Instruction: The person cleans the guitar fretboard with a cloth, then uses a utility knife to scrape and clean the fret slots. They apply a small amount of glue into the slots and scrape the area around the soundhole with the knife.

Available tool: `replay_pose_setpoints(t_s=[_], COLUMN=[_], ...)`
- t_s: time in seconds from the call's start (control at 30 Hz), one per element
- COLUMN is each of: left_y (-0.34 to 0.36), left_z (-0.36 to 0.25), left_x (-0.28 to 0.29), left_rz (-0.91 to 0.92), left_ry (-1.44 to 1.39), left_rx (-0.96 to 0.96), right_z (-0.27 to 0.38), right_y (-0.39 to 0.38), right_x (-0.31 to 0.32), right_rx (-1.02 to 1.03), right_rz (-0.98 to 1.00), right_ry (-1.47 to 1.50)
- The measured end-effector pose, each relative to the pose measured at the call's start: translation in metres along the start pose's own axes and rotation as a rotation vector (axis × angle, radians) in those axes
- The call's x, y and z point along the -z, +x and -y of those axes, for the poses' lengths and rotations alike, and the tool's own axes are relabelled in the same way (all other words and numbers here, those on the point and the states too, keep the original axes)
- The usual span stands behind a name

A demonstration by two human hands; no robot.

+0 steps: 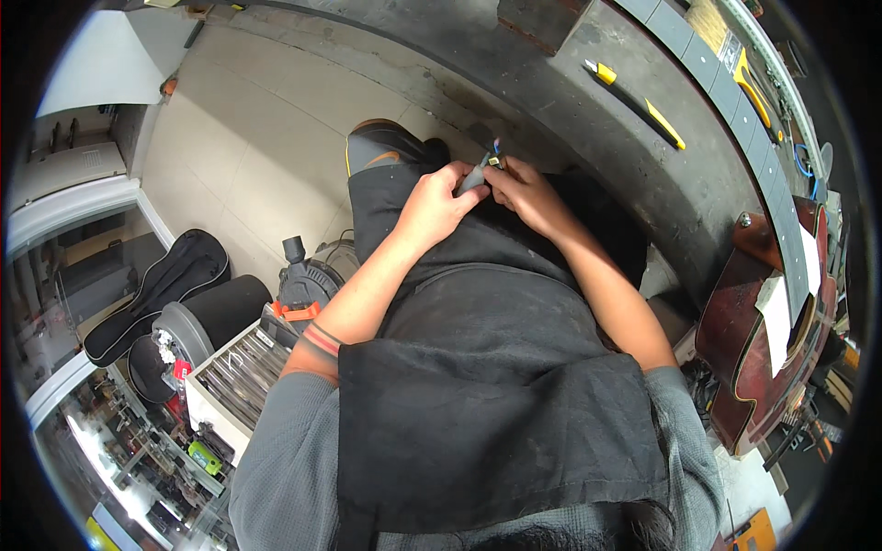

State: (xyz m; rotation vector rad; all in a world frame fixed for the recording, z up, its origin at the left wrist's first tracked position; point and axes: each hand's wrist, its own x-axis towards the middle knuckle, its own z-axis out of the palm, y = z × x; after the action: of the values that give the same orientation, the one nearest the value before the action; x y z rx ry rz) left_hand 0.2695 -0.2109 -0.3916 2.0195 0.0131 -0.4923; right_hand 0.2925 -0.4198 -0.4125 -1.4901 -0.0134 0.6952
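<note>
My left hand (436, 208) is closed round a small grey piece (472, 180), which looks tapered, but its kind is too small to tell. Right beside it, my right hand (526, 195) pinches a small part with a pale yellow bit (494, 162) and a thin blue end sticking up; whether the two pieces are joined, I cannot tell. Both hands meet above my lap, over a black apron (496, 422). The fingertips partly hide what they hold.
On the dark workbench (634, 174) to the right lie a yellow-and-black utility knife (634, 106), a brush (712, 28) and a yellow-handled tool (751, 89). A dark red guitar (735, 349) stands at the right. Leftward are a black instrument bag (161, 294), a bin (179, 331) and a drawer of metal strips (246, 372).
</note>
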Motion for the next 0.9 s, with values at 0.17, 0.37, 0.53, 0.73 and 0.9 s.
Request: replay_pose_setpoints(t_s=[0.17, 0.37, 0.53, 0.73, 0.9], left_y=[0.0008, 0.0009, 0.0007, 0.0021, 0.0023], left_z=[-0.0006, -0.0007, -0.0034, -0.0013, -0.0014], left_x=[-0.0005, -0.0004, 0.0, -0.0016, -0.0021], left_rz=[-0.008, -0.013, -0.019, -0.023, -0.038], left_ry=[0.002, 0.0, 0.018, 0.003, 0.015], left_rx=[-0.004, -0.009, -0.017, -0.018, -0.026], right_z=[-0.0032, -0.0004, 0.0007, -0.0016, -0.0027], right_y=[0.001, 0.0009, 0.0006, 0.0022, 0.0034], right_x=[0.0003, 0.0008, 0.0003, -0.0006, 0.0016], right_rx=[-0.023, -0.033, -0.014, 0.006, 0.0], right_rz=[-0.035, -0.024, -0.004, 0.0, 0.016], right_ry=[-0.024, -0.005, 0.04, 0.073, 0.071])
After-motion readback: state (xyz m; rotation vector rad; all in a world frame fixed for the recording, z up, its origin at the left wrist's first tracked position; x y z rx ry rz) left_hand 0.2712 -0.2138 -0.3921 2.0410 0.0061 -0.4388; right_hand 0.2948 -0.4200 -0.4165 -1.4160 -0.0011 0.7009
